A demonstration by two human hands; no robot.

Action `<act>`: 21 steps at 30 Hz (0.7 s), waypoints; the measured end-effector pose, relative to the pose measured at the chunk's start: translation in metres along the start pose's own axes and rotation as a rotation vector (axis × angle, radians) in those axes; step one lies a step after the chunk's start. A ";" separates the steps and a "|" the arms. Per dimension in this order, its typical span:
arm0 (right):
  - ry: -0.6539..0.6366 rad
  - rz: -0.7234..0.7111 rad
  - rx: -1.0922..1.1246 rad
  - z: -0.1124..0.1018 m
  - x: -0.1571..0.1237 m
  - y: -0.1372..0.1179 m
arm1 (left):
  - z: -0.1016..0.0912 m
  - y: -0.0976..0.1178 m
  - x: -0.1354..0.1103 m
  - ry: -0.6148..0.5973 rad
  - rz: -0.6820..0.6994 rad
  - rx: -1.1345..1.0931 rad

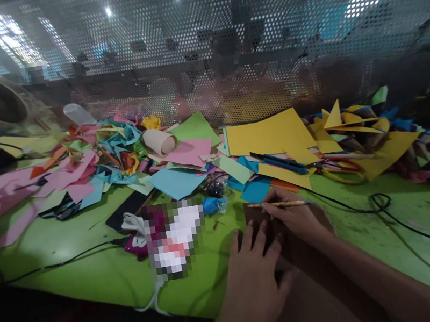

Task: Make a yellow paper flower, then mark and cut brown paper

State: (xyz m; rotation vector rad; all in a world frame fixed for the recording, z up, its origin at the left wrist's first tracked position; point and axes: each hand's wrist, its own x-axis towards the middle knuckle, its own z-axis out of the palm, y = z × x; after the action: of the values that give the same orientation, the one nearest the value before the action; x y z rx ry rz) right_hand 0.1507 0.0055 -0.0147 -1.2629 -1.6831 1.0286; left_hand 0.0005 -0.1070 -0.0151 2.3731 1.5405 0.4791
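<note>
My left hand (253,274) lies flat with fingers spread on a dark brown sheet of paper (302,299) at the near edge of the green table (69,249). Just beyond it, my right hand (297,216) is closed around a yellow pencil (277,204) that lies almost level, its tip pointing left over the far edge of the brown sheet. The two hands nearly touch.
Colored paper sheets and scraps cover the far half of the table, with yellow sheets (271,133), a blue pen or cutter (280,162), scissors (336,166), a paper roll (159,141) and a phone (128,210). Black cables (380,203) run at the right. A perforated metal screen (219,35) stands behind.
</note>
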 end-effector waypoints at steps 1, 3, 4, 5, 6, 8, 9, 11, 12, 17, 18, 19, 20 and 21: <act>0.009 0.001 -0.005 0.000 0.000 -0.001 | 0.000 0.000 0.000 -0.003 0.000 -0.002; 0.024 0.005 -0.013 0.000 -0.001 -0.002 | 0.000 0.000 -0.001 -0.006 0.001 -0.001; 0.031 0.008 -0.018 0.000 -0.001 -0.002 | -0.001 -0.001 -0.001 -0.003 0.003 0.002; 0.039 0.010 -0.022 0.000 -0.001 -0.002 | -0.001 -0.001 -0.001 0.001 0.006 0.006; 0.047 0.012 -0.026 0.000 -0.002 -0.002 | -0.001 -0.001 -0.001 0.006 0.010 0.011; 0.061 0.012 -0.032 -0.001 -0.003 -0.002 | -0.001 -0.001 -0.001 0.014 0.014 0.020; 0.068 0.011 -0.033 -0.001 -0.003 -0.002 | -0.001 -0.001 -0.001 0.015 0.012 0.022; 0.081 0.012 -0.036 -0.002 -0.004 -0.001 | -0.001 -0.001 -0.001 0.014 0.010 0.026; 0.089 0.014 -0.038 -0.003 -0.004 0.000 | -0.001 -0.001 -0.001 0.013 0.011 0.028; 0.120 0.044 -0.047 -0.007 -0.007 0.003 | -0.002 0.000 -0.001 0.007 0.011 0.026; 0.121 0.050 -0.049 -0.008 -0.007 0.004 | -0.002 0.000 -0.001 0.003 0.007 0.025; 0.121 0.055 -0.050 -0.009 -0.008 0.005 | -0.002 0.000 -0.002 -0.001 0.005 0.026; 0.121 0.059 -0.051 -0.010 -0.008 0.006 | -0.002 0.000 -0.002 -0.005 0.003 0.028; 0.123 0.061 -0.050 -0.012 -0.009 0.006 | -0.002 0.000 -0.002 -0.006 0.003 0.031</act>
State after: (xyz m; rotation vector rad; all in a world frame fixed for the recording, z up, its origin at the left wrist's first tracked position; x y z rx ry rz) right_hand 0.1654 -0.0005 -0.0174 -1.3891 -1.5940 0.9299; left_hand -0.0009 -0.1088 -0.0137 2.3983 1.5529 0.4509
